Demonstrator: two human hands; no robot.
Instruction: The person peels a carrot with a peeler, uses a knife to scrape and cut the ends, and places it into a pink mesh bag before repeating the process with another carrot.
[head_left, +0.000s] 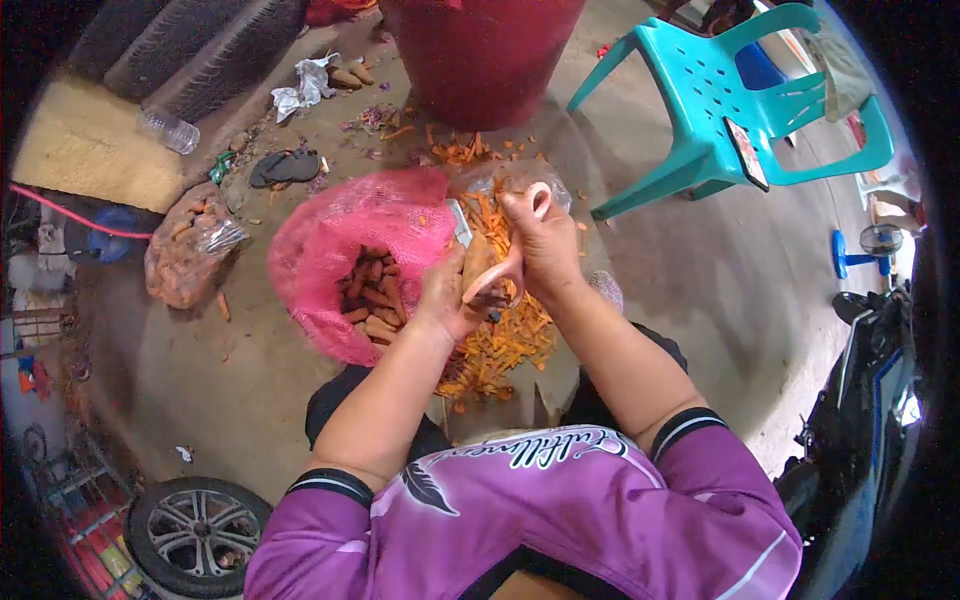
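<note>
My left hand (446,296) is closed around a brownish-orange root vegetable (479,258), holding it above the floor between my knees. In my right hand (546,244) is a pale pink peeler (513,268); its looped handle end sticks out above my thumb, and its forked head lies against the root by my left fingers. The blade is too small to make out. Below both hands spreads a heap of orange peelings (519,343). Just left of my left hand, a pink mesh sack (308,262) stands open with several reddish-brown roots (376,289) inside.
A large red tub (482,62) stands ahead. At right are a green plastic chair (690,85) with a phone (745,152) on it and a motorcycle (865,420). A filled clear bag (190,245), a sandal (286,168) and a wheel (198,537) lie at left.
</note>
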